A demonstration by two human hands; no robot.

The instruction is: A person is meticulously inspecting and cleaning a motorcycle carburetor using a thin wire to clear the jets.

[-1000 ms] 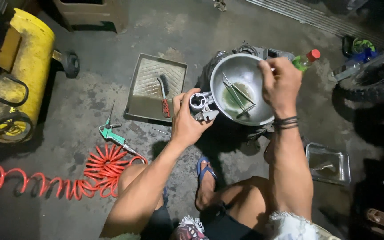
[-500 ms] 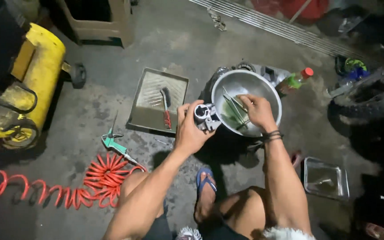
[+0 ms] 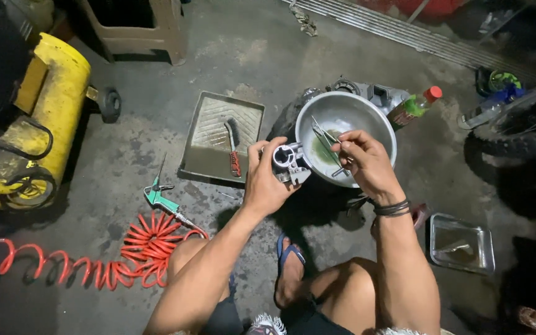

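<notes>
My left hand (image 3: 265,181) grips a small grey metal carburettor-like part (image 3: 288,162) just left of a round metal bowl (image 3: 376,121). My right hand (image 3: 367,160) reaches over the bowl's near side, fingers pinched on a thin metal tool (image 3: 325,134) that lies across the bowl. A little greenish liquid sits in the bowl's bottom. The bowl rests on a dark engine block (image 3: 367,93). I squat on the concrete floor, one foot in a blue sandal (image 3: 290,260).
A metal tray (image 3: 218,121) with a red-handled brush (image 3: 233,146) lies at left. A green air blow gun (image 3: 162,200) on a coiled orange hose (image 3: 94,263), a yellow compressor (image 3: 35,118), a green bottle (image 3: 414,107), a small rectangular pan (image 3: 461,242) and a tyre (image 3: 522,139) surround me.
My right hand has come down from the bowl's far rim to its near side and closed on the thin tool. The left hand keeps holding the metal part.
</notes>
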